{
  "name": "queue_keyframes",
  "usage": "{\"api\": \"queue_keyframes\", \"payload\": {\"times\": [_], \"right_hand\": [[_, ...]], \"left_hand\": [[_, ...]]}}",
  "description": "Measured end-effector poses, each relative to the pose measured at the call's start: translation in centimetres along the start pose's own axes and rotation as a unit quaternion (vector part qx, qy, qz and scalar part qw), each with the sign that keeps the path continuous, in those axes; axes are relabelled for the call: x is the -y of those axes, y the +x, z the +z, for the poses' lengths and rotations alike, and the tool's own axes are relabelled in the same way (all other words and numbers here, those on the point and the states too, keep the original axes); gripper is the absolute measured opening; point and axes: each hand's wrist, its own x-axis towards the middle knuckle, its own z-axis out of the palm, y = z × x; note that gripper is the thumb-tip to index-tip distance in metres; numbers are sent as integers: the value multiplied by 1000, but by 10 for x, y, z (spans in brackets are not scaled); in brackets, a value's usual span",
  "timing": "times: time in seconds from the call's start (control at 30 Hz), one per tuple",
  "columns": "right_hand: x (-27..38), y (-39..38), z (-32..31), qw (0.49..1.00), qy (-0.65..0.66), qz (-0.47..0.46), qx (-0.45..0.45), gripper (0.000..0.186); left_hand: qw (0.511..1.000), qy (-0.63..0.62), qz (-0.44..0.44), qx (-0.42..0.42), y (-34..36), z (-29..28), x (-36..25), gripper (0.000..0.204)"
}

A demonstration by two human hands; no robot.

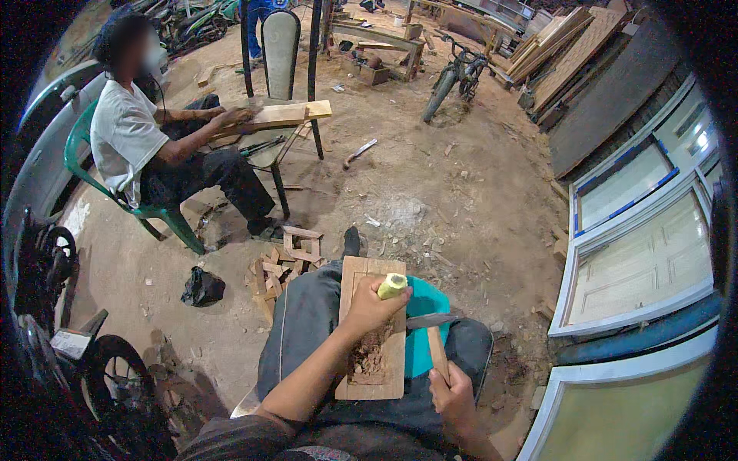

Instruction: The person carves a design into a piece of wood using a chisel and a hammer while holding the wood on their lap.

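While left hand [367, 309] clenches yellow handle [393, 286] over wooden board [393, 376], right hand [453, 393], also closed, grips hammer [437, 349] just right of board.

Below and beyond the fingers [400, 297] we see a brown dirt floor [492, 203] littered with wood chips [438, 258]. To their right, we find white-framed panels [638, 280], one catching light, and farther off, a large dark board [615, 100]. Ahead-left of the fingers stand a green plastic chair [79, 146] and a padded chair [280, 46].
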Motion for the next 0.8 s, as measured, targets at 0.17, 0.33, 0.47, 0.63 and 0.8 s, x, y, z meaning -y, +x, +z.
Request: {"api": "queue_keyframes", "payload": {"times": [0.17,0.33,0.47,0.63,0.8], "right_hand": [[-11,6,5,999,-50,-19,8,19],[-1,6,3,985,-169,-38,8,27],[2,9,3,982,-182,-44,-32,26],[5,11,-1,981,-185,-42,-30,26],[-2,11,-2,981,-188,-42,-15,28]], "left_hand": [[986,-90,-122,-69,14,-12,5,15],[916,-325,-200,-121,8,-13,19,8],[961,-201,-83,-173,0,-7,4,14],[952,-224,-40,-203,-3,-11,-1,18],[981,-101,-8,-167,-4,-9,3,21]]}}
